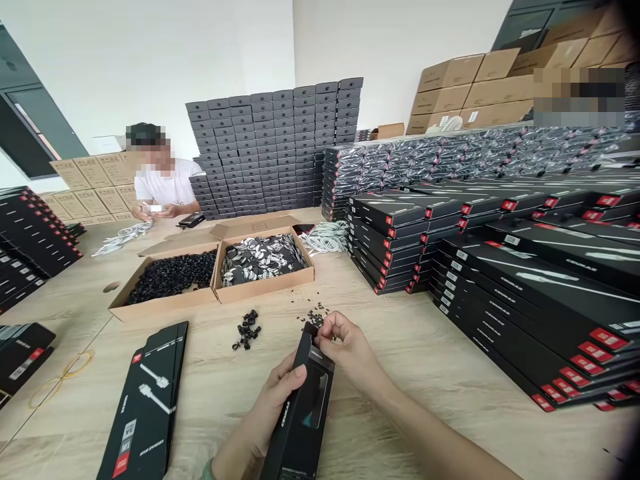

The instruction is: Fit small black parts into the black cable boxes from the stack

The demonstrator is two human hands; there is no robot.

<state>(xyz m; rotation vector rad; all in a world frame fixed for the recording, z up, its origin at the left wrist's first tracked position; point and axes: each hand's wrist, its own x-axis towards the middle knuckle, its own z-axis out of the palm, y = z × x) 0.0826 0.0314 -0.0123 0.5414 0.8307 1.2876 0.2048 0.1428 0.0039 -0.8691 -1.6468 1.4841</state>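
At the table (215,393), in the head view, the left hand (274,397) grips a windowed black box (295,437) around its sides; the right hand (345,343) is pinched narrow at the box's upper end, whether on anything I cannot tell. Beyond the box lie small black pieces (316,312); left of it, flat printed cartons (147,393)
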